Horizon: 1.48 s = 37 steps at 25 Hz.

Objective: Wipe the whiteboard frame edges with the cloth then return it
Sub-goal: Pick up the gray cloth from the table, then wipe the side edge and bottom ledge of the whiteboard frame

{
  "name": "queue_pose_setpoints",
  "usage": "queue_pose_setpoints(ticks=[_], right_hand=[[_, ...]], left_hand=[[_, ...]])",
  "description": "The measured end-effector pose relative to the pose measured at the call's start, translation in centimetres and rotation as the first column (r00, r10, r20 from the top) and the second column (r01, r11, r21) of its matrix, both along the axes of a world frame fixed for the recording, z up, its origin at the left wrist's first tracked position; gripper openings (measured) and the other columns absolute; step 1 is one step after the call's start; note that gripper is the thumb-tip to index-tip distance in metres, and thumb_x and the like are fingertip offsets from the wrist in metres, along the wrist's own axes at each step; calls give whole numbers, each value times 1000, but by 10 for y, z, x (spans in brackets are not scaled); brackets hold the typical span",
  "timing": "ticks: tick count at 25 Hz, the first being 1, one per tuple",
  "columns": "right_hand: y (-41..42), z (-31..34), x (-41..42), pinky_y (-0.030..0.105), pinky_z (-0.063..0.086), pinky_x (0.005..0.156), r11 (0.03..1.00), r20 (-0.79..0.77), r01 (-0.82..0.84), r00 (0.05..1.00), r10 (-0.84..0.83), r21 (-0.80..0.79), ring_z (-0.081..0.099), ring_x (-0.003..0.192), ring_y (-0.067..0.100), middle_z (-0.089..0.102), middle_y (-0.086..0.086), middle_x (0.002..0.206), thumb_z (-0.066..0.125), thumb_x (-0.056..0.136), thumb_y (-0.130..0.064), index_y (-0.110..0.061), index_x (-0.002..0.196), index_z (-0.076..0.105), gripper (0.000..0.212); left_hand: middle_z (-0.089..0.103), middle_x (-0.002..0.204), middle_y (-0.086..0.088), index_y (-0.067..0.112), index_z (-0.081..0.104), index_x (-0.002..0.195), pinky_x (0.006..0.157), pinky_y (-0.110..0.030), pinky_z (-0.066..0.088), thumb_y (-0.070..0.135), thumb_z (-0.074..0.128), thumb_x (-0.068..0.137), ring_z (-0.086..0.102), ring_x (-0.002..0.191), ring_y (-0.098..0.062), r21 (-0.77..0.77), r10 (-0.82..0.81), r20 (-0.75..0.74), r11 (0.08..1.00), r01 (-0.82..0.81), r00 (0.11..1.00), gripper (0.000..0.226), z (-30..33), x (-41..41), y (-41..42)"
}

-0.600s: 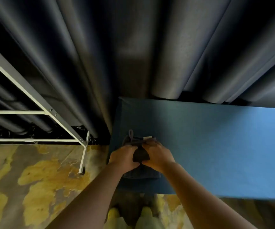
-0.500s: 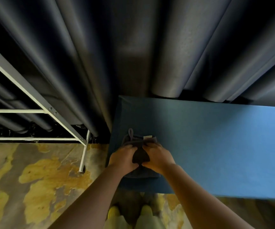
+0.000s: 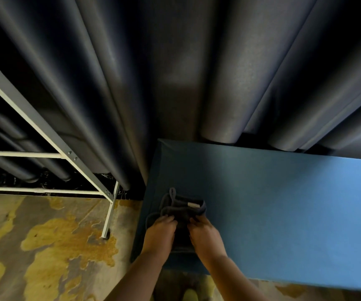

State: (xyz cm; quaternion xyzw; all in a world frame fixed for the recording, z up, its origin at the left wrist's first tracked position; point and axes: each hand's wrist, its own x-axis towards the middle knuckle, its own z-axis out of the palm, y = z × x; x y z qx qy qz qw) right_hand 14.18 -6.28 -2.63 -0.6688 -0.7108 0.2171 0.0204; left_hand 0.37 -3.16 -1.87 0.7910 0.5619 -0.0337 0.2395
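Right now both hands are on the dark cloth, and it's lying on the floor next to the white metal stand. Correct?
Not quite. The left hand and the right hand are both on the dark cloth, but it lies on the blue padded surface, near its left end, not on the floor. The white metal stand is further left, apart from the cloth. The head view shows this.
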Motion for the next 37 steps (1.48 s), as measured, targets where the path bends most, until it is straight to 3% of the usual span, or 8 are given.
queue_pose_setpoints(ticks=[5,10,15,18,22,29,37], right_hand=[[6,13,3,32,47,73,1000,5,-1,1000,1,-24,60,94,32,63,14,108,43,89,-11,-7,103,59,21],[43,59,2,28,39,72,994,-83,35,996,-26,99,58,95,32,63,16,106,42,91,-10,-5,104,59,23],[105,165,-7,36,51,73,954,-110,-106,984,142,282,63,87,30,67,14,97,47,88,-15,-13,100,63,20],[135,223,-26,41,53,75,912,-118,-156,969,215,380,63,83,28,68,11,91,50,86,-15,-13,93,66,18],[159,282,-68,45,52,76,858,-113,-217,947,301,465,62,89,29,69,12,98,56,83,-16,-11,91,64,13],[181,360,-161,36,53,73,774,-177,-257,887,426,579,63,83,23,71,8,91,65,80,-12,-12,85,65,6],[197,400,-312,27,51,74,724,-175,-234,880,442,649,59,76,13,67,3,86,65,81,-17,-17,87,64,6]], left_hand=[[65,111,-6,17,64,103,86,-35,50,12,43,91,59,100,-22,-53,47,-14,997,-48,999,24,14,0,8],[64,115,-5,20,61,111,85,-30,48,16,43,92,59,104,-21,43,142,72,988,-145,987,26,52,-4,32],[66,112,-1,25,62,110,87,-33,48,22,56,87,59,104,-20,220,185,152,951,-216,971,25,147,-36,87],[68,103,-2,26,65,100,80,-33,51,23,59,82,61,98,-22,304,216,203,913,-272,955,19,208,-63,106],[71,91,-3,21,67,86,75,-35,52,16,62,76,64,91,-23,379,235,306,859,-345,923,12,272,-107,111],[71,87,0,18,69,83,80,-41,54,9,69,74,65,84,-19,457,226,425,783,-423,877,13,353,-209,118],[68,86,-5,14,68,81,78,-39,55,7,67,76,62,81,-22,518,184,432,751,-410,883,8,399,-356,123]])
